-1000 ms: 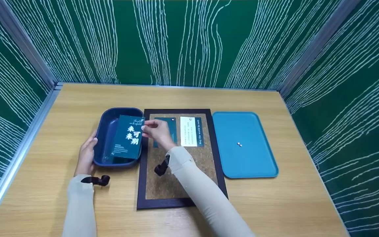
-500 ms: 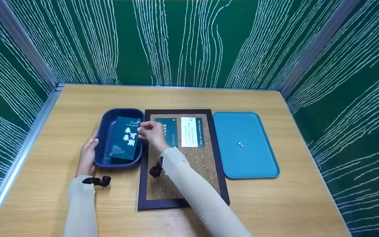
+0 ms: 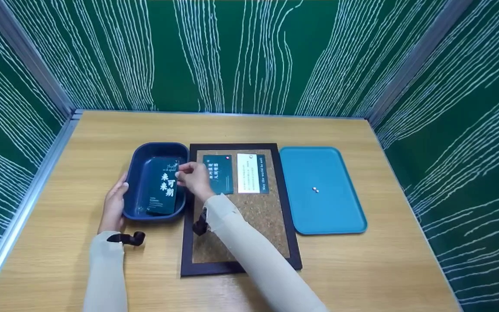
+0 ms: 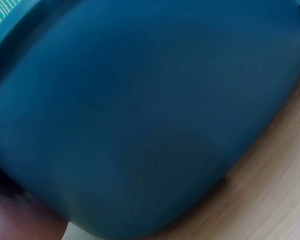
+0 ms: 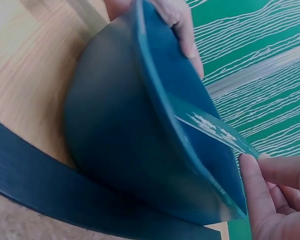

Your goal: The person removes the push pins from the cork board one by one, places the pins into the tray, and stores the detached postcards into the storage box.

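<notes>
A dark blue plastic basin [image 3: 137, 173] stands left of centre on the table. My left hand [image 3: 114, 203] holds it by its left side, at the rim; the left wrist view is mostly filled by the basin's outer wall [image 4: 140, 115]. Thumb and fingers of my right hand [image 3: 195, 177] pinch the right edge of a dark green postcard [image 3: 161, 186] with white Chinese characters. That card is tilted, its lower part inside the basin. In the right wrist view, the postcard [image 5: 215, 127] reaches from the basin's opening up to my right fingertips.
A dark-framed cork board [image 3: 241, 234] touches or nearly touches the basin's right side. On it are a green card [image 3: 219, 173] and a white-and-green card [image 3: 251, 173], each with a small pin at the top. Right of it, a blue tray [image 3: 323, 169] bears small pins [image 3: 315, 190].
My right hand has moved left and slightly down, carrying the postcard lower into the basin. More of the green card on the board shows. My left hand stays at the basin.
</notes>
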Demonstrator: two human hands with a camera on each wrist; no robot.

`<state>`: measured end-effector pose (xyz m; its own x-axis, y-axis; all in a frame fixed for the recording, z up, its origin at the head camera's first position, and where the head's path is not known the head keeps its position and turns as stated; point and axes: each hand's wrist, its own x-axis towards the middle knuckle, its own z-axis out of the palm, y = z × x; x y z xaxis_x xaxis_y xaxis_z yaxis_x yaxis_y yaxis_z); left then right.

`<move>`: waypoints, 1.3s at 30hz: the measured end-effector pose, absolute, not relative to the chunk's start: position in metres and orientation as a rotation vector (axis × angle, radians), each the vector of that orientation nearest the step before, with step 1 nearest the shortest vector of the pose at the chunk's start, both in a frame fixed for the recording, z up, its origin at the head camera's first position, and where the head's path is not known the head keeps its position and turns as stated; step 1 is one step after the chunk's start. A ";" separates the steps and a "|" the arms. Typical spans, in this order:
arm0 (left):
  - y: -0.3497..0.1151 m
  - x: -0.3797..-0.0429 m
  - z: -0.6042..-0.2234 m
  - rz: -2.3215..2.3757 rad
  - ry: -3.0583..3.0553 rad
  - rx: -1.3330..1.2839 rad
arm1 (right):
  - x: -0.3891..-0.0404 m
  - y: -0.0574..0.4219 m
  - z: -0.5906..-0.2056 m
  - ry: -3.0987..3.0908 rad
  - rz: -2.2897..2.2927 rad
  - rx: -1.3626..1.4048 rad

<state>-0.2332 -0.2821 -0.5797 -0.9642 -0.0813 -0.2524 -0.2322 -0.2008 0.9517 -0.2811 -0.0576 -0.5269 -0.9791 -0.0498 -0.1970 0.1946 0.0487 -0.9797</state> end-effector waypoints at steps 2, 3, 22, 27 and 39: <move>-0.282 -0.233 -0.580 2.329 1.918 -0.378 | -0.281 -0.059 -0.529 2.159 -2.033 0.148; -0.282 -0.233 -0.580 2.330 1.912 -0.379 | -0.281 -0.059 -0.530 2.170 -2.029 0.145; -0.280 -0.231 -0.571 2.320 1.888 -0.402 | -0.279 -0.062 -0.537 2.302 -1.939 0.075; -0.282 -0.233 -0.578 2.316 1.937 -0.379 | -0.278 -0.062 -0.538 2.307 -1.933 0.062; -0.278 -0.228 -0.564 2.320 1.884 -0.391 | -0.277 -0.061 -0.536 2.310 -1.920 0.060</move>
<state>-0.2280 -0.2780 -0.5641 -0.9584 -0.0639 -0.2780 -0.2590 -0.2137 0.9419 -0.2767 -0.0611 -0.5362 -0.9898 -0.0568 -0.1304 0.1178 0.1862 -0.9754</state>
